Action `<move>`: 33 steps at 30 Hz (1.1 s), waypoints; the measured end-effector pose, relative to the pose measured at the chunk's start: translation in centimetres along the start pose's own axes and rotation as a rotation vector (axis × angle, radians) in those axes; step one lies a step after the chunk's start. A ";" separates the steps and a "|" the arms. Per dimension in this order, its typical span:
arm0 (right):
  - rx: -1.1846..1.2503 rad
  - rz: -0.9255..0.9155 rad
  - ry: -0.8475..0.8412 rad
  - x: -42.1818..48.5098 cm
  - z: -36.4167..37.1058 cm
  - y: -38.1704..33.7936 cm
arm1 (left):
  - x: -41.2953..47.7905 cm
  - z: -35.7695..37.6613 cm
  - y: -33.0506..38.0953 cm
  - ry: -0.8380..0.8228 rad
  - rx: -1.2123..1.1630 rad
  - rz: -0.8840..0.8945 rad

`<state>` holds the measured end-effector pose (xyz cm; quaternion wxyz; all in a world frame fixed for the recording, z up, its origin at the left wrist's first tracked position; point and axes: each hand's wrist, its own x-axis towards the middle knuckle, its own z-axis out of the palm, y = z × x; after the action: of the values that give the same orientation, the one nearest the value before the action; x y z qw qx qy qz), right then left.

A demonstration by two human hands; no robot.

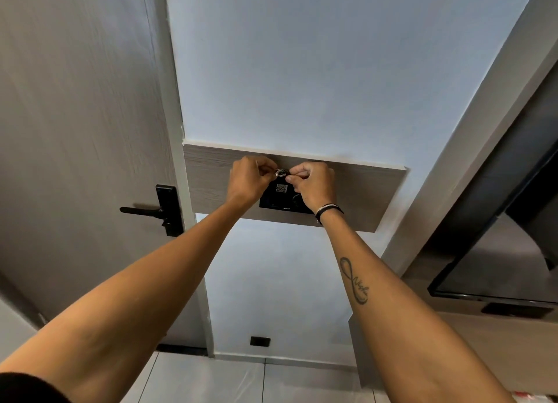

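Wrist: your dark wristband [328,209] sits low over the work; mind that it doesn't snag.
Left hand: your left hand [249,177] is curled, its fingertips pinching the left side of the small ring-shaped part [280,172].
Right hand: your right hand [314,185] is curled likewise, pinching the part's right side.
Part: silvery rim, dark centre; it is held between both hands at the top edge of the black wall unit [279,199]. Cannot tell whether it touches the unit.
Step (judged): working the part at the unit's top edge.
Technique: use fingertips only, with even pressure from both sides and the part square to the unit. It is small, so a slip likely drops it.
Behind: the unit sits on a wooden board [368,197].
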<state>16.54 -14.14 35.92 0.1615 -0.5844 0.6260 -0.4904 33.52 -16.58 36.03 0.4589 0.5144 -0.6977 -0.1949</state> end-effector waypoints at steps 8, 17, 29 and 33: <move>-0.277 -0.133 0.130 -0.6 -2.7 1.2 | -0.8 -1.5 -0.6 -0.016 0.254 0.142; -0.628 -0.342 0.291 -2.1 -3.9 3.0 | -2.1 -2.4 -1.9 0.146 0.552 0.406; -0.798 -0.320 0.143 -3.6 -2.5 4.2 | -3.0 -0.9 -3.6 -0.022 0.552 0.397; -0.805 -0.316 0.151 -3.6 -2.4 4.2 | -3.0 -0.6 -3.8 -0.010 0.567 0.402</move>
<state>13.20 -10.65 32.31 -0.2024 -0.6518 0.6802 -0.2674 36.24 -15.27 32.23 0.3234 0.4727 -0.8138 0.0984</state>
